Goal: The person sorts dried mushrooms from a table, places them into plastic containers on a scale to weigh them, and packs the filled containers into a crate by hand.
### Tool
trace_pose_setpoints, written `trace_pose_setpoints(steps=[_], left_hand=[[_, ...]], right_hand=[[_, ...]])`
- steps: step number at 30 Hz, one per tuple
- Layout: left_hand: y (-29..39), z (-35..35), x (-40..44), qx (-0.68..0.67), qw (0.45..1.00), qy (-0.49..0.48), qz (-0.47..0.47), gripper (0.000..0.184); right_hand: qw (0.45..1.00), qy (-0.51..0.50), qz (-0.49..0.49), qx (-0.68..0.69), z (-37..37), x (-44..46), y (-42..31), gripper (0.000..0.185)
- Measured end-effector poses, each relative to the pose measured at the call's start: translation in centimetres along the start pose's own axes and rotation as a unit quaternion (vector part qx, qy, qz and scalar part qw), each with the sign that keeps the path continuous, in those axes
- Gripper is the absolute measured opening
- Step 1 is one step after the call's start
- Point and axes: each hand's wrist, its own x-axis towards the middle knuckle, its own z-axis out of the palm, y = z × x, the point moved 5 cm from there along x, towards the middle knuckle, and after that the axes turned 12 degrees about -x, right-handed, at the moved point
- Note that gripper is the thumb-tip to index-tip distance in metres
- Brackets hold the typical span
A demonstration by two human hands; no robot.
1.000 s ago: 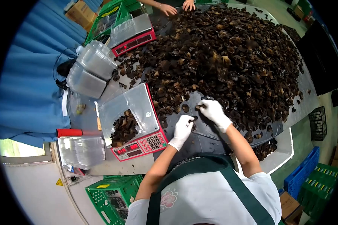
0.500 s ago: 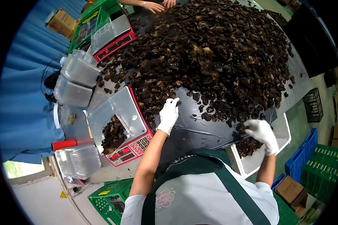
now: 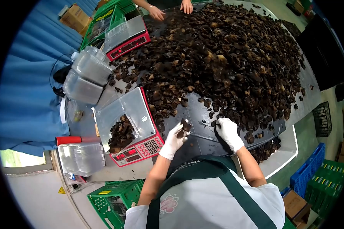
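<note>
My left hand [image 3: 174, 141], in a white glove, is closed round a dark piece of wood ear mushroom [image 3: 185, 127] over the grey sheet [image 3: 197, 138]. To its right, my gloved right hand [image 3: 229, 133] rests low at the front edge of a big heap of wood ear mushrooms [image 3: 233, 57]. Its fingers are curled down, and what they hold, if anything, is hidden. Left of my left hand stands a red digital scale [image 3: 143, 149]. On its plate a clear plastic box [image 3: 130, 123] contains some dark mushrooms.
Stacks of clear boxes [image 3: 84, 89] stand at the left, with more clear boxes [image 3: 82, 158] nearer. Another person's hands [image 3: 156, 13] work at the far edge, beside a second scale [image 3: 129, 47]. A white bin [image 3: 290, 152] with mushrooms sits below the table at right.
My right hand has come left from the white bin to the heap's front edge. The left hand has drawn back toward me and now holds a mushroom piece. The view has shifted slightly.
</note>
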Motion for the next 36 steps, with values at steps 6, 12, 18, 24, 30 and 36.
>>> trace_pose_setpoints(steps=[6,12,18,24,30,36], left_hand=[[-2.9,-1.0,0.3,-0.036,0.997,-0.049,-0.046,0.039],[-2.7,0.6,-0.2,-0.086,0.990,-0.092,-0.062,0.041],[-2.7,0.2,-1.3,-0.024,0.999,0.004,-0.030,0.025],[-2.9,-1.8,-0.9,-0.077,0.996,-0.009,-0.032,0.027],[-3.0,-2.3,-0.6,-0.130,0.989,-0.048,-0.051,0.033],[-3.5,-1.5,-0.5,-0.118,0.989,-0.052,-0.069,0.034]], right_hand=[[0.993,-0.004,0.058,0.104,-2.2,0.4,-0.3,0.018],[0.972,-0.070,-0.025,0.222,-3.3,1.8,-4.1,0.032],[0.995,0.004,0.083,-0.048,-0.4,5.3,-1.2,0.024],[0.980,-0.022,0.097,0.170,-0.7,4.7,1.5,0.012],[0.960,-0.119,0.136,0.215,-6.4,0.0,7.2,0.018],[0.996,-0.033,0.041,0.078,-5.7,1.7,3.2,0.033]])
